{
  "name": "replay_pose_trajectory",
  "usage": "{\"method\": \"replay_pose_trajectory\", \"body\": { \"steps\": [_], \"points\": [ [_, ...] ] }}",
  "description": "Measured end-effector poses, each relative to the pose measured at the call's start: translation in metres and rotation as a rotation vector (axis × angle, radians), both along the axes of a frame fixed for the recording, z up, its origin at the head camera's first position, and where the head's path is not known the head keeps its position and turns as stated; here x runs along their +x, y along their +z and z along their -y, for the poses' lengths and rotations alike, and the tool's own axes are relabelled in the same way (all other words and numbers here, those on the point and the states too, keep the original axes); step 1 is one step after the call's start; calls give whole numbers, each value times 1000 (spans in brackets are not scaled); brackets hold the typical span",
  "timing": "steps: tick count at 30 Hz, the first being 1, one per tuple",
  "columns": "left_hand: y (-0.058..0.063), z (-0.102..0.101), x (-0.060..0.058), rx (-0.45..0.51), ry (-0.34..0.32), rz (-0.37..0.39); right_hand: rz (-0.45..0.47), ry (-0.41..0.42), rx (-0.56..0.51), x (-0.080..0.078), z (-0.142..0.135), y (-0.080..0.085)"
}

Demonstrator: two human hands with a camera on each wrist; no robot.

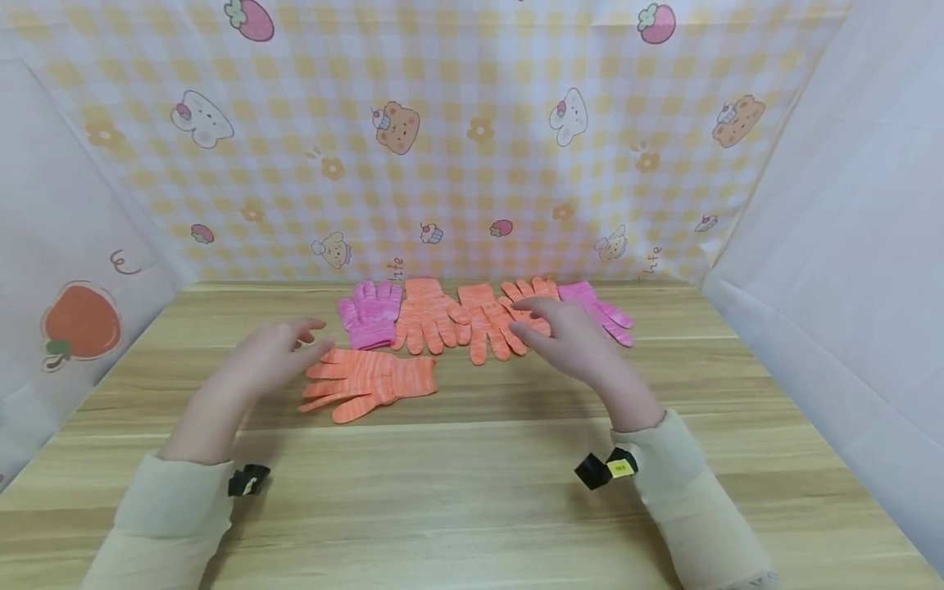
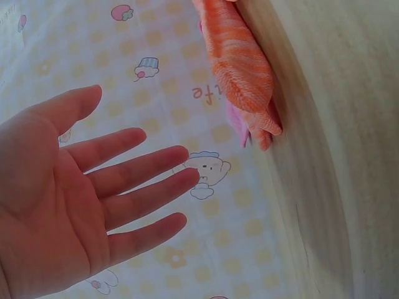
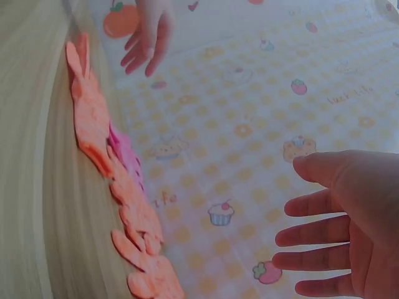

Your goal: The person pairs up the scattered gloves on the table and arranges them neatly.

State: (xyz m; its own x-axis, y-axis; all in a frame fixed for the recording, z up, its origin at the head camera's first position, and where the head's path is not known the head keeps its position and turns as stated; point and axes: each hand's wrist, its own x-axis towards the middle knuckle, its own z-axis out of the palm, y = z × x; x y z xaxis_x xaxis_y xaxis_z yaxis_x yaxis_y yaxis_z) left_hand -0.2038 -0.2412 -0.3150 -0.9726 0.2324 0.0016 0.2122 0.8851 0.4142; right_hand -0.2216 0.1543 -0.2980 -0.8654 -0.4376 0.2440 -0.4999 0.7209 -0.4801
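Observation:
My left hand (image 1: 276,348) hovers at the fingertip end of an orange knit glove (image 1: 372,379) that lies crosswise on the table; in the left wrist view its fingers are spread and hold nothing. Above the right part of a row of gloves hangs my right hand (image 1: 564,338), its fingers extended and bare in the right wrist view. The row holds a pink glove (image 1: 371,314) at the left, an orange glove (image 1: 428,311), a second orange glove (image 1: 483,319), a third orange glove (image 1: 533,288) partly behind my right hand, and another pink glove (image 1: 596,307) at the right.
The wooden table (image 1: 442,508) reaches back to a checked cloth (image 1: 472,180) hanging behind the gloves. White cloth walls (image 1: 848,287) stand on both sides. A small black device (image 1: 592,471) sits at my right sleeve, and another device (image 1: 249,480) at the left.

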Motion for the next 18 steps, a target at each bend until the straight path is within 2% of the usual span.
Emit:
{"method": "replay_pose_trajectory", "body": {
  "steps": [5,12,18],
  "points": [
    [-2,1,-1,1,12,0,6,31,-8,1,15,-2],
    [-6,2,-1,56,94,53,67,48,7,-1,34,-8],
    [-7,1,0,85,139,102,81,74,16,-6,51,-17]
  ]
}}
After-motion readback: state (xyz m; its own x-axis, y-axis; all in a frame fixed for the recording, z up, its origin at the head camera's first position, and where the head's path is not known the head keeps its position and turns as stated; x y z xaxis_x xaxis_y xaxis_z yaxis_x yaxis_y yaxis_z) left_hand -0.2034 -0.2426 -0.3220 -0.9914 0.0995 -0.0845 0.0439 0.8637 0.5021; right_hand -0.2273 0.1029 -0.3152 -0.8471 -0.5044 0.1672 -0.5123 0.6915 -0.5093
